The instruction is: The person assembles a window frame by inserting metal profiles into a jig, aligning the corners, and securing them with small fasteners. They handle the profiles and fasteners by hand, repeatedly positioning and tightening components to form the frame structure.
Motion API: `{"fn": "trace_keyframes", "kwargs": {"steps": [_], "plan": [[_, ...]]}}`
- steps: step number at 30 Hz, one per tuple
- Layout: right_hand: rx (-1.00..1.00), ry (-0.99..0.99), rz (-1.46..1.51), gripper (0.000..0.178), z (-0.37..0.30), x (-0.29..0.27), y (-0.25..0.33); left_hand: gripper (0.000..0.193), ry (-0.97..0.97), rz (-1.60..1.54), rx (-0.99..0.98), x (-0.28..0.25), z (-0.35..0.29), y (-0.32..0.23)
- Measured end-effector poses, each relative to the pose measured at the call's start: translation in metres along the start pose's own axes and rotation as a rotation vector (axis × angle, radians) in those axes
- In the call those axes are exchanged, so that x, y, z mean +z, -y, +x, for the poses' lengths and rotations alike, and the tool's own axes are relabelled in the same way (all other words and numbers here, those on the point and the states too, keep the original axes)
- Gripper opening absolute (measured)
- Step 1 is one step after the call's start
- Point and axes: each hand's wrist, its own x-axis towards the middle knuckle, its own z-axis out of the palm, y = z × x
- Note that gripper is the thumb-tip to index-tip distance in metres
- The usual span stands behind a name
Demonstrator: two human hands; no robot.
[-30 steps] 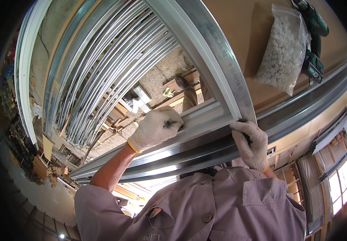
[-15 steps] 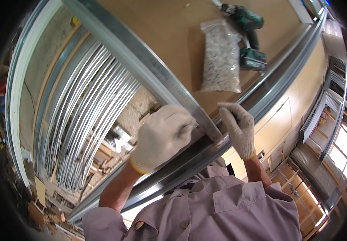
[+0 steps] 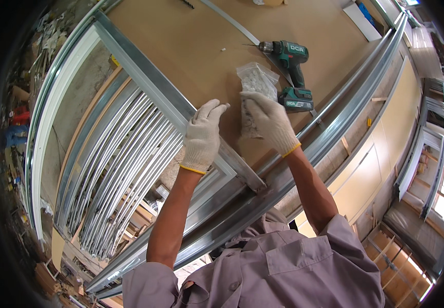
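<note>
Both my hands wear white knit gloves with yellow cuffs. My left hand [image 3: 204, 134] is above a grey metal frame bar [image 3: 152, 92], its fingers bent together toward the thumb; whatever is between the tips is too small to name. Just right of it, my right hand [image 3: 271, 122] lies over a clear plastic bag [image 3: 259, 81] of small whitish pieces. Its fingers are pinched together in front of the bag and cover much of it. I cannot tell whether they grip the plastic. A green and black cordless drill [image 3: 295, 69] rests beside the bag on a brown board [image 3: 191, 46].
Long metal rails [image 3: 329, 136] run along the board's near right edge. Many thin shiny metal strips [image 3: 124, 164] are stacked to the left below the frame. A tiny white piece [image 3: 223, 50] lies on the board. Pale panels [image 3: 381, 149] stand at the right.
Both hands have moved away from the frame corner, farther out over the board. My right hand has gone left to the bag. The view has shifted, showing more of the board.
</note>
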Motion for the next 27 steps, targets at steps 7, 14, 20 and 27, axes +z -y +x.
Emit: {"fn": "trace_keyframes", "kwargs": {"steps": [7,14,20,27], "plan": [[0.01,-0.043,0.009,0.03,-0.017,-0.02,0.001,0.013,-0.051,-0.027,-0.041,0.0,0.004,-0.008],[0.176,-0.065,0.264,0.03,-0.03,-0.017,0.022,0.014,-0.038,-0.076,-0.114,0.009,0.005,-0.011],[0.152,-0.125,0.31,0.03,-0.031,-0.01,0.003,0.031,-0.037,-0.339,-0.201,0.011,0.002,-0.061],[-0.146,0.138,-0.009,0.026,-0.013,-0.006,0.001,0.033,-0.09,-1.508,-0.983,0.022,-0.013,-0.101]]}}
